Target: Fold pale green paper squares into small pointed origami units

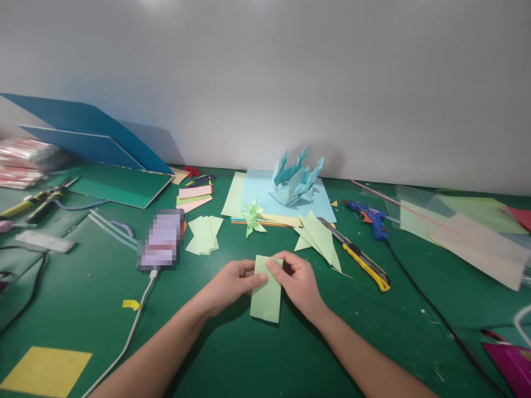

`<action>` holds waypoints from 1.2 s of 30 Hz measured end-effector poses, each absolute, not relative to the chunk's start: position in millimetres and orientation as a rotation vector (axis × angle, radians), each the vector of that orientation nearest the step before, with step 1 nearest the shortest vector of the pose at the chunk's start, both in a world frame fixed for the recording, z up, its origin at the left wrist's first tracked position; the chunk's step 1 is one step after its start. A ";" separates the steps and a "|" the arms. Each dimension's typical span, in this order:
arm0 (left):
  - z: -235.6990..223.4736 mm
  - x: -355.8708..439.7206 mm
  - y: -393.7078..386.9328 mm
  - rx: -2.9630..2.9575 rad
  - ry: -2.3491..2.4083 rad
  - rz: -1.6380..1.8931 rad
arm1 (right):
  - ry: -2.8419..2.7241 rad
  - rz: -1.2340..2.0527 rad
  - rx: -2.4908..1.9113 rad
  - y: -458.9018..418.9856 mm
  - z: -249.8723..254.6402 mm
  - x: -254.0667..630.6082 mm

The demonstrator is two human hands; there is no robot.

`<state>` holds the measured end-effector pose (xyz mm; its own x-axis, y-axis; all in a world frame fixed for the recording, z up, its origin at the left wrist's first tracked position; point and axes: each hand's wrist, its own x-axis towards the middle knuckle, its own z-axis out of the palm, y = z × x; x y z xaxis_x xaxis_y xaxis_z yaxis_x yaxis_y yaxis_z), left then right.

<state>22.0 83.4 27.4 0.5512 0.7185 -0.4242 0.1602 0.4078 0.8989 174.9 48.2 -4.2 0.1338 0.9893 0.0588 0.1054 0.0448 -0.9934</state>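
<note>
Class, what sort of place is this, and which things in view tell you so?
Probably a paper-craft worktable: a blue folded-paper piece stands on a stack of coloured sheets, a yellow utility knife and a blue glue gun lie nearby, and two hands hold a green paper strip.

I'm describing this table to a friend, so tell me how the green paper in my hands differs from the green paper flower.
The held paper is a plain rectangle, while the paper flower has several pointed petals. The left hand and right hand grip the held paper; the paper flower sits untouched at the near edge of the stacked sheets. Both are light green.
</note>
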 end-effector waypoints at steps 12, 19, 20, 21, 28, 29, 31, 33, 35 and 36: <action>19.5 22.9 84.8 0.967 0.962 0.515 | -1.375 0.903 -1.198 48.7 -7.4 186.7; 17.1 21.1 89.1 0.825 1.017 0.651 | -1.705 0.839 -1.049 47.9 -8.2 189.6; 17.0 21.1 89.0 0.817 1.012 0.654 | -1.708 0.839 -1.054 47.8 -8.4 189.3; 17.0 21.2 88.8 0.813 1.006 0.655 | -1.708 0.842 -1.060 47.8 -8.7 189.1; 17.8 25.5 84.8 0.907 1.018 0.701 | -1.640 0.937 -1.078 49.5 -11.4 188.8; 17.1 26.1 84.3 0.943 1.041 0.718 | -1.625 0.958 -1.090 49.7 -11.7 188.6; 14.6 27.2 83.3 1.020 1.083 0.749 | -1.587 0.992 -1.129 50.2 -12.5 188.1; 11.9 28.0 82.2 1.103 1.106 0.771 | -1.543 1.009 -1.175 50.6 -13.5 187.8; 10.1 28.6 80.7 1.187 1.115 0.791 | -1.503 1.011 -1.212 51.1 -14.2 187.7; 9.8 28.8 79.9 1.223 1.116 0.799 | -1.491 1.008 -1.226 51.2 -14.3 187.6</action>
